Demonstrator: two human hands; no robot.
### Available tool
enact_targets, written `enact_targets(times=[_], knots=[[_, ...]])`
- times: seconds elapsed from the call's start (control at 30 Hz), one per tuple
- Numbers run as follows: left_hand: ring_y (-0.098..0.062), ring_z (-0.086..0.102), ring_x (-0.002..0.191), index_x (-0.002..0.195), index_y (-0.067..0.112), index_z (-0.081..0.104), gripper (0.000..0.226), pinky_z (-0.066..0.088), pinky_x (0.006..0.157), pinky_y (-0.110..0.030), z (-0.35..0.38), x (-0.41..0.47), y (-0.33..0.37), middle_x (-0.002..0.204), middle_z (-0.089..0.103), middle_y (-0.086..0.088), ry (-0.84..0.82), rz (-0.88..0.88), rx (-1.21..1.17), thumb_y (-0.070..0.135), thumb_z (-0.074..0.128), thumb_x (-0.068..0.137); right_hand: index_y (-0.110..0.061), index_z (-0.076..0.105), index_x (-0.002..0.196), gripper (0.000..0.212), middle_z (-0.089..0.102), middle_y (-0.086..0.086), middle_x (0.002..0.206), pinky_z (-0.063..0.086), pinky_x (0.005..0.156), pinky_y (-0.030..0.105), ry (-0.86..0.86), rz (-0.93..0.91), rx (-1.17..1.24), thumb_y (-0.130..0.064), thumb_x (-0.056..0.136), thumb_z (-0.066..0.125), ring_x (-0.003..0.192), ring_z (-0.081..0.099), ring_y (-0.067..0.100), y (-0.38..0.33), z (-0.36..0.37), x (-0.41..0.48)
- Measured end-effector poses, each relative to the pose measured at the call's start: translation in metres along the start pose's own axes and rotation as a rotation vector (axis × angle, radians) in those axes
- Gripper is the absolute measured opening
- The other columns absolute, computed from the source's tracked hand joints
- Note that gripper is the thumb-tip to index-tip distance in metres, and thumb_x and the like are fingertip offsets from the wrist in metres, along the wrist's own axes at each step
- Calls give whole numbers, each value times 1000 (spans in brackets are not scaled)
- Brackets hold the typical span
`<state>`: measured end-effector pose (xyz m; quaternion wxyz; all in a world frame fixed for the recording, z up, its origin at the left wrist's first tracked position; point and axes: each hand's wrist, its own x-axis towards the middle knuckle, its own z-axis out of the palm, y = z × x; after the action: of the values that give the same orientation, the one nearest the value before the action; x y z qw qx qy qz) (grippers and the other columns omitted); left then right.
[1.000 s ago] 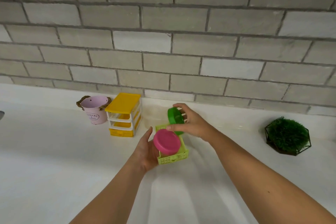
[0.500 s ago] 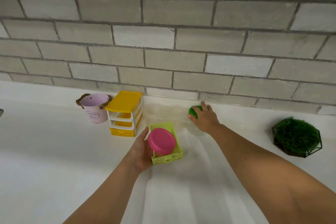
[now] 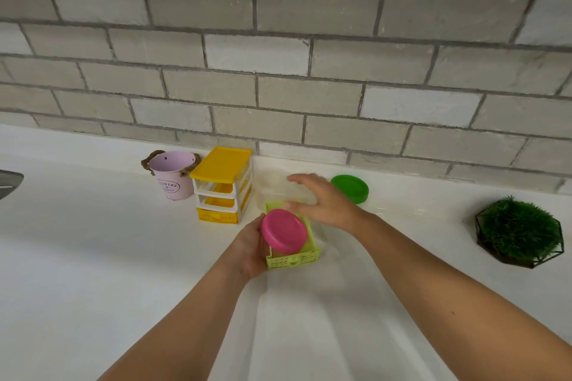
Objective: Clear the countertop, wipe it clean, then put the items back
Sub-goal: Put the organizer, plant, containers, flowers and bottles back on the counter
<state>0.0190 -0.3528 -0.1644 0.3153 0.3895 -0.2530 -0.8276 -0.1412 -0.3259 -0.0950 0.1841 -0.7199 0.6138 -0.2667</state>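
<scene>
My left hand [image 3: 251, 244] holds a lime-green basket [image 3: 294, 258] above the white countertop [image 3: 93, 257], gripping its left side. A pink round lid [image 3: 283, 230] lies tilted in the basket. My right hand [image 3: 322, 202] hovers just behind the basket with its fingers spread and relaxed, holding nothing. A green round lid [image 3: 351, 188] lies flat on the countertop near the wall, right of my right hand. A faint clear container seems to stand behind the basket, partly hidden by my right hand.
A yellow and white mini drawer unit [image 3: 223, 185] and a pink bucket [image 3: 171, 175] stand near the tiled wall [image 3: 278, 71] on the left. A green artificial plant in a black wire frame [image 3: 520, 230] sits at the right. A metal edge [image 3: 9, 182] shows far left.
My right hand carried the green lid from the basket to the countertop by the wall, let it go and moved back left toward the basket. The left hand kept holding the basket.
</scene>
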Motion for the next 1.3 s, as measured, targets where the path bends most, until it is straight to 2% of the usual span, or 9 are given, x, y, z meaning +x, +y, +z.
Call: enact_targets(times=[0.1, 0.27, 0.4, 0.53, 0.7, 0.83, 1.07, 1.17, 1.3], knots=[[-29, 70, 79, 114, 8, 61, 42, 59, 66, -38, 3, -1, 1, 92, 72, -16, -56, -2, -5, 38, 36, 98, -46, 28, 139, 84, 41, 0, 137, 30, 109, 40, -280, -15, -109, -59, 68, 71, 130, 32, 20, -16, 13, -9], [-28, 71, 66, 102, 8, 63, 37, 58, 55, -35, 7, -5, 2, 79, 72, -16, -81, 0, 3, 33, 37, 97, -46, 27, 140, 87, 43, 1, 131, 34, 106, 39, -303, 27, -150, -57, 68, 73, 124, 37, 22, -10, 25, -5], [-27, 71, 66, 102, 9, 65, 35, 58, 56, -35, 7, -7, 1, 81, 72, -14, -70, 18, 16, 33, 39, 96, -40, 30, 138, 85, 47, 0, 128, 44, 99, 38, -240, 24, -33, -45, 68, 78, 116, 48, 20, -16, 23, -3], [-28, 64, 98, 126, 12, 56, 47, 59, 68, -38, -1, -2, 2, 122, 63, -12, -12, 13, -13, 42, 37, 96, -25, 36, 127, 72, 49, -1, 114, 50, 84, 30, -66, 38, 165, -31, 70, 81, 103, 54, 19, -21, 0, 7], [-25, 67, 84, 126, 14, 55, 47, 54, 65, -36, -14, -1, 3, 103, 67, -7, 29, 17, 3, 44, 32, 98, -13, 39, 122, 70, 43, 7, 125, 43, 87, 33, 189, 179, -32, -35, 69, 79, 112, 47, 26, 0, -13, 40], [-27, 64, 95, 130, 15, 53, 49, 54, 70, -38, -23, -3, 6, 118, 63, -9, 36, 15, -4, 45, 34, 97, -7, 40, 125, 72, 41, 12, 126, 44, 95, 40, 141, 215, -204, -34, 70, 78, 115, 45, 30, 17, -5, 56], [-29, 63, 101, 130, 15, 54, 49, 53, 74, -41, -34, -3, 13, 130, 58, -11, 26, 34, -43, 46, 38, 95, -7, 36, 135, 45, 36, 14, 140, 35, 102, 36, 2, 183, -351, -26, 96, 47, 125, 41, 31, 28, 16, 59], [-28, 64, 97, 129, 15, 54, 48, 55, 68, -39, -34, -3, 14, 129, 59, -10, 21, 42, -51, 46, 38, 95, -7, 21, 146, 51, 19, 12, 155, 14, 116, 37, -38, 172, -469, -28, 101, 32, 142, 19, 26, 31, 22, 57], [-29, 63, 102, 130, 15, 54, 49, 55, 72, -41, -34, 0, 13, 129, 58, -11, 7, 45, -68, 46, 37, 96, -13, 2, 150, 54, -4, 6, 159, -2, 118, 42, -127, 212, -596, -34, 103, 15, 147, -2, 20, 34, 28, 56]])
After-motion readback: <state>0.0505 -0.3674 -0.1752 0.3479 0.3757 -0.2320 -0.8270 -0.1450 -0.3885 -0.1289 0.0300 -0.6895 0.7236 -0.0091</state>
